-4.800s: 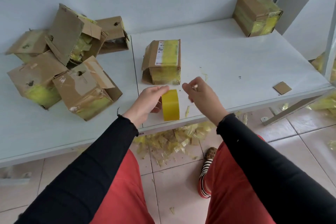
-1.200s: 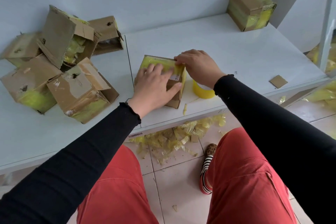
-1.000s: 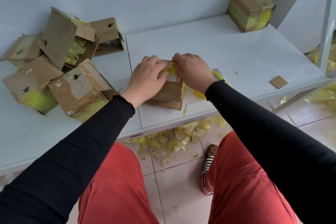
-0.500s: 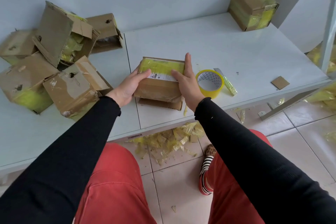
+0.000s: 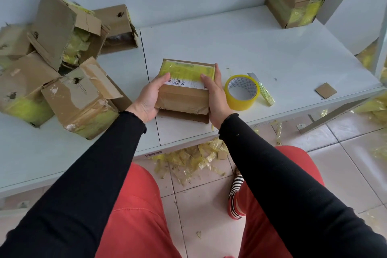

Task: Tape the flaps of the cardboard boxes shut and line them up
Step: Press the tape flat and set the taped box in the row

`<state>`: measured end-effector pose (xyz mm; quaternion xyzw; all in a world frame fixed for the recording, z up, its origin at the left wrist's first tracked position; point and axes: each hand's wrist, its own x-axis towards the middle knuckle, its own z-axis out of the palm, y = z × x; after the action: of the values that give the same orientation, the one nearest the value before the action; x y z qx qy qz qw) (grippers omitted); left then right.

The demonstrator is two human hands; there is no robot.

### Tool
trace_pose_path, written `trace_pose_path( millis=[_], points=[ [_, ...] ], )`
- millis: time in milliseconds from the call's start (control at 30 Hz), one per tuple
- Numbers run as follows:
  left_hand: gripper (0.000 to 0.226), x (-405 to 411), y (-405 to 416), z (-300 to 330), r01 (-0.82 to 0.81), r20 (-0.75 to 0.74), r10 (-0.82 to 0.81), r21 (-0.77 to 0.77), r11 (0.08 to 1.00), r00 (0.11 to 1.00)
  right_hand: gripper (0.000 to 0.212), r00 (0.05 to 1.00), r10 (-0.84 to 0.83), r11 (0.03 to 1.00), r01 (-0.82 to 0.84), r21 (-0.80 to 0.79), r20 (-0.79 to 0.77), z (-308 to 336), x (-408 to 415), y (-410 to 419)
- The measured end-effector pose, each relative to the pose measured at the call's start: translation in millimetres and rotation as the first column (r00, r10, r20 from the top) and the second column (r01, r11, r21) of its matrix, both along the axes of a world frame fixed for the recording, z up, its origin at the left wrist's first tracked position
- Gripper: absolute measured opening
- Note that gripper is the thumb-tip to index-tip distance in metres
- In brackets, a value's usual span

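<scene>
1. One cardboard box [image 5: 185, 88] stands at the near middle of the white table [image 5: 261, 48], held between both hands. The left hand [image 5: 149, 98] cups its left side with the thumb laid over the top edge; the right hand [image 5: 215, 96] clasps its right side, thumb on top and fingers reaching along the far wall. Both hands are grasping the box, not hanging loose.

2. A band of yellow tape runs across the top of this box, over part of a white label. A brown flap [image 5: 184, 117] sticks out flat underneath at the near edge, so I judge this box only partly sealed (whether the underside is taped is hidden).

3. The tape roll [image 5: 242, 92] lies on its side just right of the right hand, untouched, with a small cutter [image 5: 262, 89] beside it.

4. One taped box [image 5: 295, 0] sits at the far right corner of the table, well apart from the rest. It looks finished and likely marks where the line begins.

5. The pile of open boxes [image 5: 56, 58] on the left is still untaped: flaps gape and yellow scraps show inside. I count about five there, though some overlap.

6. My estimate: one box done, one in hand, most of the work ahead (and no line formed yet).
</scene>
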<state>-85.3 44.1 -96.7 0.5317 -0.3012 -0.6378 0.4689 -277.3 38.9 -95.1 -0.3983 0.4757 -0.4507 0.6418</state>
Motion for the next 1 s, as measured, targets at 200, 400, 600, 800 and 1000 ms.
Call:
trace_pose_path(
  millis=[200, 400, 600, 800, 1000],
  points=[
    [0.034, 1, 2, 34, 0.084, 0.033, -0.085, 0.025, 0.996, 0.996, 0.073, 1.0, 0.02, 0.995, -0.022, 0.099, 0.014, 22, -6, -1],
    [0.059, 34, -5, 72, 0.061, -0.065, -0.071, -0.14, 0.988, 0.995, 0.017, 0.99, -0.035, 0.921, -0.021, 0.389, 0.135, 48, -12, -2],
    [0.048, 19, 12, 55, 0.087, 0.19, -0.043, -0.23, 0.969, 0.981, 0.055, 0.986, 0.164, 0.887, -0.154, 0.436, 0.016, 46, 0, 27],
    [0.064, -19, 31, 45, 0.03, 0.367, 0.053, -0.217, 0.976, 0.929, 0.043, 0.956, 0.181, 0.967, -0.132, 0.217, -0.23, 44, 1, 37],
    [0.062, -40, 55, 44, 0.038, 0.422, 0.091, -0.286, 0.957, 0.902, 0.06, 0.96, 0.2, 0.978, -0.207, -0.016, -0.198, 45, 6, 36]
  ],
)
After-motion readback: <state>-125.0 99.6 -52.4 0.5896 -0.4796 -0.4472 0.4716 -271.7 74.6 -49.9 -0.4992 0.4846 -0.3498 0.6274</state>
